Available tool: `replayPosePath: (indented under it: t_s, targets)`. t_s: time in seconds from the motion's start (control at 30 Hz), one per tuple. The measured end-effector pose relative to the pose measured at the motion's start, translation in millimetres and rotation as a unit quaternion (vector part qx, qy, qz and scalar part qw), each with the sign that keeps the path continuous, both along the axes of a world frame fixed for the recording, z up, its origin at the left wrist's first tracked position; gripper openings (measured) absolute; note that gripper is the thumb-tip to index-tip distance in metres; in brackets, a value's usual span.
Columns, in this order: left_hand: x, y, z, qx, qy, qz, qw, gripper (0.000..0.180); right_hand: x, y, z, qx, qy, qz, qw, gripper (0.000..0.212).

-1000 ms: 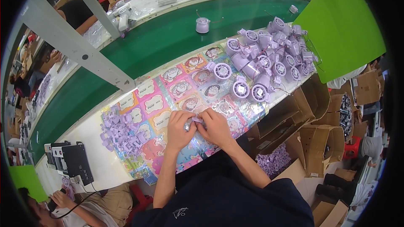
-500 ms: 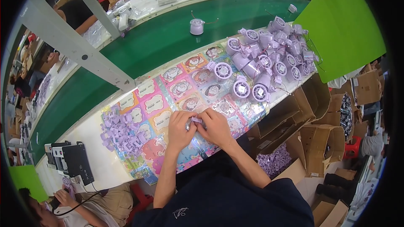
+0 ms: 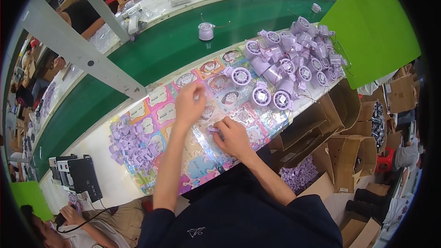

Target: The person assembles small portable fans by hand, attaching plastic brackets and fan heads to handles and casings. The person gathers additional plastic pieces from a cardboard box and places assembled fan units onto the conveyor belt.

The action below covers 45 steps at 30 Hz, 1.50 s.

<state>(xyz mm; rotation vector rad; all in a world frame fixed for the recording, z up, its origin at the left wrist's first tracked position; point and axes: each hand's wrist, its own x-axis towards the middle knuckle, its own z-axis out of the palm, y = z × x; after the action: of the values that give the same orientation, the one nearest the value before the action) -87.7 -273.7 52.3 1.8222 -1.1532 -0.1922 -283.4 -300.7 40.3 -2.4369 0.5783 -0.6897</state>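
My right hand [image 3: 233,137] is closed on a small purple plastic part [image 3: 212,129], mostly hidden by the fingers, above the picture-covered work mat [image 3: 197,160]. Farther forward and to the left, my left hand [image 3: 190,105] is raised over the mat, fingers loosely bent and apart, with nothing visible in them. Beyond it sits a round purple motor housing [image 3: 241,77] with a slotted end, close to two similar ones. A heap of small purple plastic parts [image 3: 133,142] lies on the mat's left side.
Many purple housings with thin wires are piled [image 3: 294,59] at the right, beside a green panel [image 3: 372,32]. One housing [image 3: 206,31] rides the green conveyor belt [image 3: 165,50]. A metal post [image 3: 87,50] and black device [image 3: 78,177] stand left; cardboard boxes [image 3: 353,160] stand right.
My left hand has left my right hand and moved forward. My right hand stays in place with the purple part. The housing on the belt has shifted slightly left.
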Motion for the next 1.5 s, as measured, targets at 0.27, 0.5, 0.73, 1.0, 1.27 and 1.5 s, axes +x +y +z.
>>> replayPosePath:
  t_s: [0.27,0.5,0.73,1.0,1.27,1.5]
  targets:
    - [79,-130,26,0.049,-0.245,-0.027,0.968,0.054,-4,-2,-4,0.032,-0.053,-0.015,0.998,0.022]
    - [104,-195,24,0.188,-0.207,0.043,0.959,0.068,-5,-2,-4,0.081,-0.092,-0.046,0.991,0.031]
    - [123,-185,0,0.204,-0.183,0.015,0.962,0.049,-6,-3,6,0.128,-0.051,-0.048,0.989,0.029]
    - [98,-110,12,0.025,-0.05,0.09,0.994,0.042,1,0,-10,0.17,-0.133,-0.135,0.967,0.024]
    - [-26,19,9,-0.086,0.4,-0.139,0.902,0.064,-7,-6,-11,0.052,-0.233,-0.143,0.961,0.032]
    - [-60,62,10,-0.003,0.296,-0.164,0.941,0.061,-19,-3,-16,0.087,-0.256,-0.14,0.953,0.032]
